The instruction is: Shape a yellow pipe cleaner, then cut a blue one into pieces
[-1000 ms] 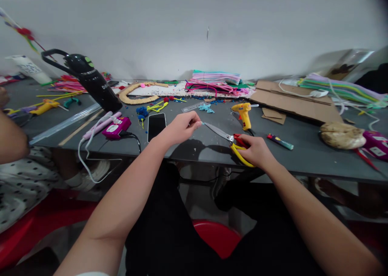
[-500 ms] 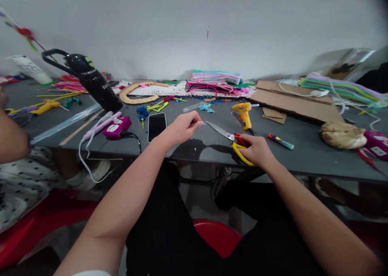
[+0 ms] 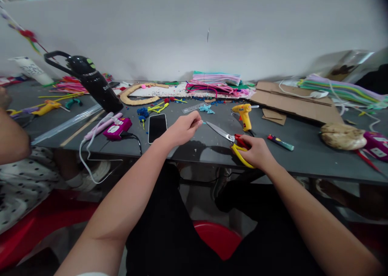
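My left hand (image 3: 187, 128) is closed in a pinch above the dark table. A tiny light-blue tip, apparently pipe cleaner (image 3: 204, 123), pokes out of its fingertips; the rest is hidden. My right hand (image 3: 260, 150) grips scissors (image 3: 222, 131) by their red and yellow handles. The silver blades point left and look closed or nearly so, their tips right by the light-blue end. Just beyond lies a small heap of light-blue fuzzy pieces (image 3: 206, 108). A yellow glue gun (image 3: 246, 116) stands behind my right hand, and a phone (image 3: 157, 128) lies left of my left hand.
Pipe-cleaner bundles (image 3: 216, 77) and cardboard (image 3: 297, 100) line the wall. A black bottle (image 3: 97, 88), a purple power adapter (image 3: 117, 129) and blue fuzzy bits (image 3: 142, 113) are at left. A glue-stick-like tube (image 3: 281, 142) lies at right. Another person's arm (image 3: 12, 140) rests at far left.
Almost nothing differs. Both hands and the scissors hold nearly the same place, with only a slight shift of the whole view.
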`<state>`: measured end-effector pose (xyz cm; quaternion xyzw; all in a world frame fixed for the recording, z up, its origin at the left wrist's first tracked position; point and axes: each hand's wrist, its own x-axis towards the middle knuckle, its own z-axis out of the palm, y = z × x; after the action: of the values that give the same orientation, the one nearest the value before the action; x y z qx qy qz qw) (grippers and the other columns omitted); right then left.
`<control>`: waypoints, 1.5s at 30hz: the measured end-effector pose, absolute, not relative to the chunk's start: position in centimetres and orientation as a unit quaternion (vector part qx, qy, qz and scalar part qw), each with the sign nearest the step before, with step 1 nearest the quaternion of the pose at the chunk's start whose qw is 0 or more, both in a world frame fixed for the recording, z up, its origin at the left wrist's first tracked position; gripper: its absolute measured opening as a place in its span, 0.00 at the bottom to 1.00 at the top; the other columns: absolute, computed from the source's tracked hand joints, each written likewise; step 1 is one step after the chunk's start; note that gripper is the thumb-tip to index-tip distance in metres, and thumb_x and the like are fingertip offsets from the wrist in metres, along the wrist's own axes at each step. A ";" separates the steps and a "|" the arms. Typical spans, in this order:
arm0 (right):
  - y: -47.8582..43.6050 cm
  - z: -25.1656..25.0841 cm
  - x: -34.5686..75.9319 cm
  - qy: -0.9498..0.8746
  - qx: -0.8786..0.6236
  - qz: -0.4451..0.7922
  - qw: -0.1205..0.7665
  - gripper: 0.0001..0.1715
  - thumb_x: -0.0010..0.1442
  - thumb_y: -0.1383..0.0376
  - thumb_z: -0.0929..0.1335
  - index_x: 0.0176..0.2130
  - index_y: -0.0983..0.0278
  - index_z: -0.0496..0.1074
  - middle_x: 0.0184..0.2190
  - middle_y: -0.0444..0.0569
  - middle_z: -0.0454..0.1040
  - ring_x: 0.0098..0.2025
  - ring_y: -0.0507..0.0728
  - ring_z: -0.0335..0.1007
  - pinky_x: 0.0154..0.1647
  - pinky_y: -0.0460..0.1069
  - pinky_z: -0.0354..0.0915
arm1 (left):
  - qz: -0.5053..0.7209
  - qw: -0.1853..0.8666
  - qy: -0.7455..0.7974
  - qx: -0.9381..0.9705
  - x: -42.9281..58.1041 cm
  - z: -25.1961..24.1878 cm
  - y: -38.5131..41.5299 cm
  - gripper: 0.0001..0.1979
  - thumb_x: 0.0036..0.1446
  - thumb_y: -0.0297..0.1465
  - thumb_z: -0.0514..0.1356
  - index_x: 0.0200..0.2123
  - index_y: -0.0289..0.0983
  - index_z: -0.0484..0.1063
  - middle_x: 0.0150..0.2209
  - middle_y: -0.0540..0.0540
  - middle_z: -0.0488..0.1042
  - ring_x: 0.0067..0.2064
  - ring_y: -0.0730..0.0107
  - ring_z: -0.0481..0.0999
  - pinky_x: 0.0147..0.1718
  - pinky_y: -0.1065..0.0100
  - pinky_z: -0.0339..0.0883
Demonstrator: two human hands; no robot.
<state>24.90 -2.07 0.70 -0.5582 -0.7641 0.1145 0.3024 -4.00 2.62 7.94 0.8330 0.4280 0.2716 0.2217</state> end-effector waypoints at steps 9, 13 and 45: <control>-2.0 0.7 24.9 -0.762 -0.566 0.113 0.294 0.13 0.51 0.57 0.70 0.27 0.65 0.71 0.20 0.41 0.63 0.24 0.50 0.53 0.25 0.46 0.51 | 0.258 0.226 0.439 0.830 -3.7 8.1 2.2 0.09 0.66 0.37 0.49 0.35 0.39 0.62 0.26 0.51 0.68 0.29 0.71 0.65 0.30 0.68 0.56; -1.9 0.5 25.0 -0.760 -0.570 0.114 0.289 0.13 0.51 0.57 0.70 0.29 0.65 0.73 0.20 0.41 0.64 0.24 0.50 0.54 0.25 0.46 0.52 | 0.255 0.230 0.440 0.830 -3.7 8.0 2.2 0.09 0.66 0.37 0.49 0.35 0.39 0.62 0.26 0.51 0.68 0.29 0.71 0.65 0.31 0.69 0.57; -2.1 0.6 24.9 -0.765 -0.556 0.117 0.305 0.15 0.52 0.57 0.70 0.24 0.63 0.64 0.19 0.40 0.58 0.24 0.50 0.50 0.24 0.46 0.50 | 0.279 0.241 0.418 0.830 -3.6 7.5 2.5 0.09 0.67 0.35 0.48 0.35 0.39 0.62 0.28 0.49 0.70 0.30 0.71 0.68 0.32 0.67 0.59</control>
<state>24.93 -2.08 0.64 -0.5558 -0.7646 0.1171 0.3046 -3.59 2.46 7.51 0.8303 0.4179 0.2792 0.2408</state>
